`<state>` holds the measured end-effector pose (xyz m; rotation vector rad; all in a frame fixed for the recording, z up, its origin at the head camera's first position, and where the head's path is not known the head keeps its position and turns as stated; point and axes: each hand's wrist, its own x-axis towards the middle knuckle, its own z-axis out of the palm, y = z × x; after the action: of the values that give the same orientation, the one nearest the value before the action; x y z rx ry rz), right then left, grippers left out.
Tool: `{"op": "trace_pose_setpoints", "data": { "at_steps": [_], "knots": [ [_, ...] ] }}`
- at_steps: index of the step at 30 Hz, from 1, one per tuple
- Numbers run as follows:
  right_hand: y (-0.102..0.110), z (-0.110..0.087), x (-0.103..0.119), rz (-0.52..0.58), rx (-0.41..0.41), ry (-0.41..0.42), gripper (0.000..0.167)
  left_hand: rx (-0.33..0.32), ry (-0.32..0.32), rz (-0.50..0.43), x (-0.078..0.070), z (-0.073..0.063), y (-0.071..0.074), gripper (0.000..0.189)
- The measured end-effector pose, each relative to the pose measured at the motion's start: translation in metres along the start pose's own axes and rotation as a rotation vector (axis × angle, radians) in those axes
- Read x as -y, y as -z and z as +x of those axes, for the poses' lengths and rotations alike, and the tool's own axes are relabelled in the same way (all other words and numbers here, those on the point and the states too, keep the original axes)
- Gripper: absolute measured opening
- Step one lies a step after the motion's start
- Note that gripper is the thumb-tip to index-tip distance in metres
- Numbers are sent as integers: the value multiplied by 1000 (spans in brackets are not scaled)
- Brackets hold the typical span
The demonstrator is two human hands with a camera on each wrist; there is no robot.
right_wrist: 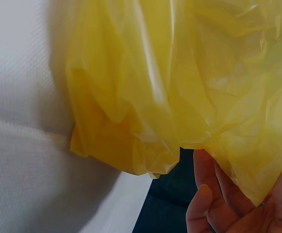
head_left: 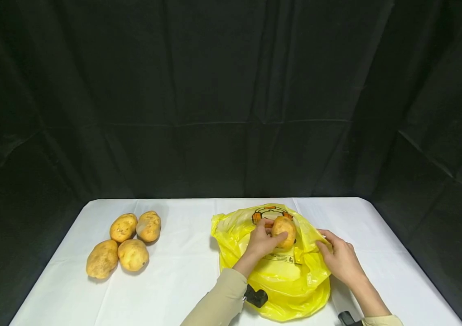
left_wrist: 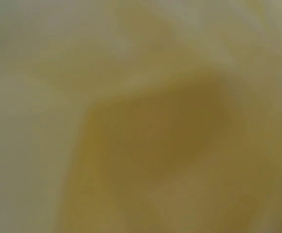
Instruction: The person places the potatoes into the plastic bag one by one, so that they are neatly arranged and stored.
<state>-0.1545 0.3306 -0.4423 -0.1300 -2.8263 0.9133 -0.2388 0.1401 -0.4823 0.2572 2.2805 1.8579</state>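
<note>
A yellow plastic bag (head_left: 280,290) with a printed design lies spread on the white table, its mouth held apart. My left hand (head_left: 261,242) grips a potato (head_left: 284,231) between thumb and fingers, over the bag's opening. At the bag's right edge, my right hand (head_left: 339,258) pinches the plastic. The right wrist view shows those fingers (right_wrist: 204,194) at a corner of the yellow bag (right_wrist: 131,87). Yellow plastic (left_wrist: 155,136) fills the left wrist view, too blurred to show the hand or potato.
On the left of the white table (head_left: 174,290) several potatoes sit grouped: two behind, potato (head_left: 123,227) and potato (head_left: 148,226), and two in front, potato (head_left: 102,259) and potato (head_left: 133,255). A black curtain (head_left: 214,99) hangs behind and at the sides.
</note>
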Motion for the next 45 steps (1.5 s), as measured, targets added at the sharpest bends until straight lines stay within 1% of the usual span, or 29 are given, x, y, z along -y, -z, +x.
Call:
{"op": "trace_pose_setpoints", "data": {
  "at_steps": [6,11,15,24,30,32,40,45],
  "knots": [
    [-2,2,0,0,16,-13,35,5,-22,18,2,0,2,47],
    [-2,1,-1,-10,7,6,35,1,-55,34,2,0,4,49],
    [-2,1,-1,-13,4,17,35,-4,-65,37,2,-2,6,50],
    [-4,0,-5,-10,-2,24,34,-17,-31,53,3,-6,15,50],
    [-6,1,-5,-2,9,11,35,10,-52,23,3,-11,27,44],
    [-5,1,-5,-7,11,8,35,20,-67,14,3,-12,30,39],
    [-6,2,-6,-8,22,-3,36,46,-182,22,4,-18,43,22],
    [-8,2,-5,-6,23,-5,36,36,-230,59,4,-21,52,13]
  ]
}}
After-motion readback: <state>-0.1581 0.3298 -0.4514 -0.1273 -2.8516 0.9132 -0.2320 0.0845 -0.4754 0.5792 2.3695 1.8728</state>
